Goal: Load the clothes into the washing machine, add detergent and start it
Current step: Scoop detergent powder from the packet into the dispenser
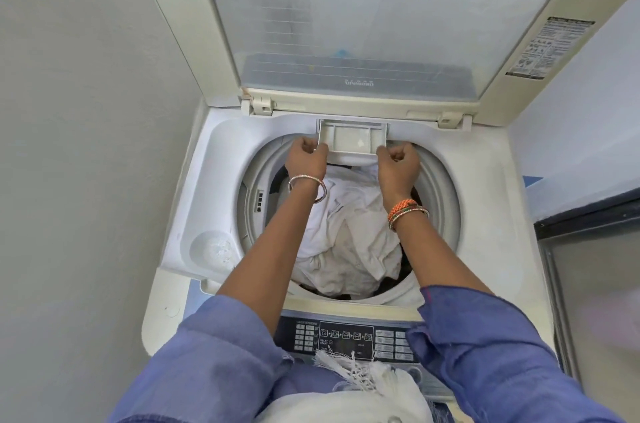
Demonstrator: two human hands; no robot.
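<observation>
A white top-loading washing machine stands below me with its lid raised. White clothes fill the drum, with a dark piece at the right edge. At the drum's far rim a grey detergent drawer is pulled partly out. My left hand grips its left front corner. My right hand grips its right front corner. Both arms reach across the drum. The control panel lies at the near edge.
A grey wall runs along the left. A round recess sits in the machine's top at the left. A dark-framed panel stands to the right. A white fringed cloth hangs from my chest over the panel's near edge.
</observation>
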